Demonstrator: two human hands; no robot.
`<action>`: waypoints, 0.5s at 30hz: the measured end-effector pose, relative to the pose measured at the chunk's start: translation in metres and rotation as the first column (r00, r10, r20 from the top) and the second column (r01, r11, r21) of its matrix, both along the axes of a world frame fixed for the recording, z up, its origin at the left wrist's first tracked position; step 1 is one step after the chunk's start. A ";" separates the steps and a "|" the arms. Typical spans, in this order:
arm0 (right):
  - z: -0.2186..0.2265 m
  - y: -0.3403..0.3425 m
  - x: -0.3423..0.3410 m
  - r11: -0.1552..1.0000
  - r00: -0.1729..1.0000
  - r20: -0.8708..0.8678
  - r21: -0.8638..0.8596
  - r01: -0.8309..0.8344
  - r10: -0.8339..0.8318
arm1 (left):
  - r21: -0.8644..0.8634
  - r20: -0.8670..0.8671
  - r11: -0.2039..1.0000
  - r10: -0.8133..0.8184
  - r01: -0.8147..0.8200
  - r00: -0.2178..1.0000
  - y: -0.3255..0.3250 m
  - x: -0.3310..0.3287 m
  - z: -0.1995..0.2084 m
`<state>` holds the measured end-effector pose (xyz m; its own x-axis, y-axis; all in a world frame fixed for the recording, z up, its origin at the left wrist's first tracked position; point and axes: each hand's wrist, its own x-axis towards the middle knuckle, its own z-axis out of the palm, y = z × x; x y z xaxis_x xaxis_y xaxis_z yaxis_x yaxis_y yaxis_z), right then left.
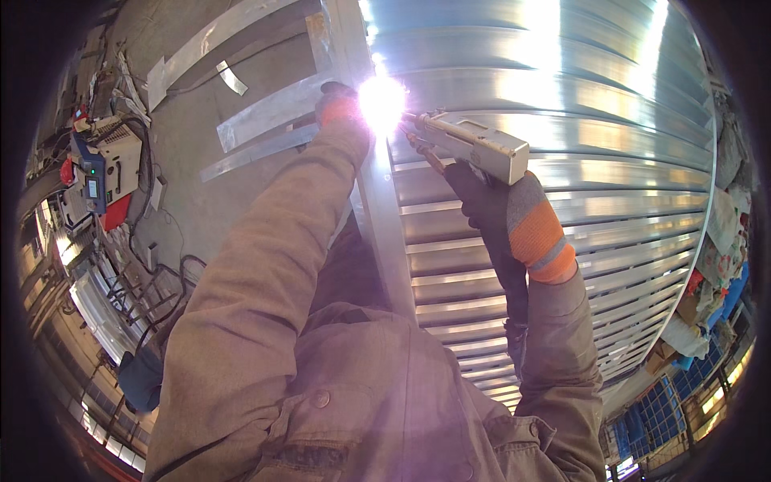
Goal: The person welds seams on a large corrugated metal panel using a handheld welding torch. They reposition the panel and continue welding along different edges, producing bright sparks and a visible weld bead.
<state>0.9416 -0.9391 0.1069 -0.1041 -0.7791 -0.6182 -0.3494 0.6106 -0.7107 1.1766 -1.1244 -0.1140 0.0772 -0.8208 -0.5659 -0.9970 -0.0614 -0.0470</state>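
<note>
A welding gun [474, 145] with a pale boxy body is in my right hand [486, 193], whose dark glove with an orange and grey cuff is closed around its handle. From its nozzle, pointing left, a blinding white-violet arc [381, 103] burns at the long metal rail [376, 189]. My left hand [337, 104], in a dark and orange glove, is at the rail's left edge, just left of the arc. Glare and the sleeve hide most of its fingers. Right of the rail spreads a panel of ribbed, shiny metal slats [554, 173].
Flat metal strips [269, 112] project left of the rail above the concrete floor [181, 153]. Further left stands a machine with a small display [92, 186], and dark cables [146, 173] run beside it. Cloth-like clutter [727, 217] lines the panel's right edge.
</note>
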 end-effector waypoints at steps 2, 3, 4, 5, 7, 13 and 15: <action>0.000 -0.008 0.000 0.999 0.999 -0.001 0.011 -0.044 0.044 | 0.029 0.022 0.999 0.015 -0.016 1.000 -0.007 0.002 -0.012; 0.002 -0.009 0.000 0.998 0.998 0.027 -0.039 -0.054 0.055 | 0.025 0.068 0.999 -0.049 0.047 0.997 -0.006 0.003 -0.020; 0.003 -0.011 0.000 0.998 0.998 -0.002 -0.012 -0.061 0.061 | 0.021 0.115 0.994 -0.111 0.110 0.987 -0.005 0.004 -0.026; 0.005 -0.012 0.001 0.998 0.999 -0.004 -0.033 -0.051 0.051 | 0.012 0.254 0.956 -0.285 0.292 0.924 -0.002 0.005 -0.034; 0.009 -0.013 0.002 0.999 0.999 -0.008 -0.018 -0.044 0.044 | 0.025 0.443 0.858 -0.469 0.513 0.764 0.001 0.008 -0.045; 0.020 -0.023 0.001 0.993 0.993 -0.032 -0.012 -0.114 0.114 | 0.010 0.380 0.873 -0.455 0.488 0.805 0.002 0.004 -0.032; 0.025 -0.025 -0.004 0.991 0.993 -0.002 0.069 -0.118 0.119 | -0.016 0.342 0.891 -0.422 0.454 0.839 0.003 0.000 -0.016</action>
